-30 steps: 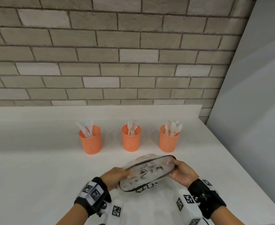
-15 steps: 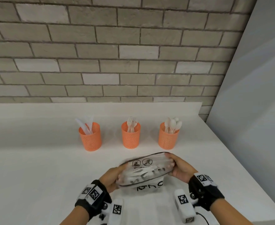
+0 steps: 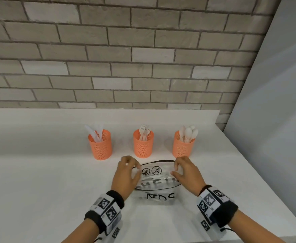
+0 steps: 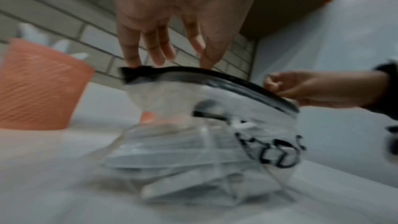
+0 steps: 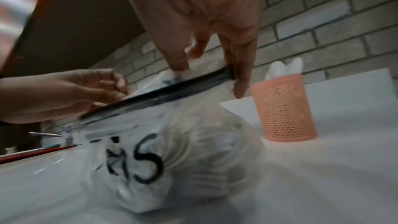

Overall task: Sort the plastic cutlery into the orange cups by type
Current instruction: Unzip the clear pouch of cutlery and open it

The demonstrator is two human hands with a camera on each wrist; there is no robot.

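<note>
Three orange mesh cups stand in a row at the back of the white counter: the left cup [image 3: 100,145] holds knives, the middle cup [image 3: 143,144] forks, the right cup [image 3: 183,146] [image 5: 284,108] spoons. In front of them a clear zip bag [image 3: 156,185] [image 4: 193,151] [image 5: 183,151] of white plastic cutlery stands on the counter, black zip strip on top. My left hand [image 3: 134,170] [image 4: 170,62] [image 5: 116,89] pinches the strip's left end. My right hand [image 3: 176,170] [image 4: 277,88] [image 5: 211,76] pinches its right end. The pieces inside are blurred.
A brick wall rises behind the counter [image 3: 38,172], and a grey panel [image 3: 275,120] closes off the right side. The counter's right edge runs diagonally close to my right wrist. Bare counter lies to the left of the bag.
The bag was held tilted between both palms; now it rests on the counter, mouth up. Both hands have shifted from its sides up to the zip strip.
</note>
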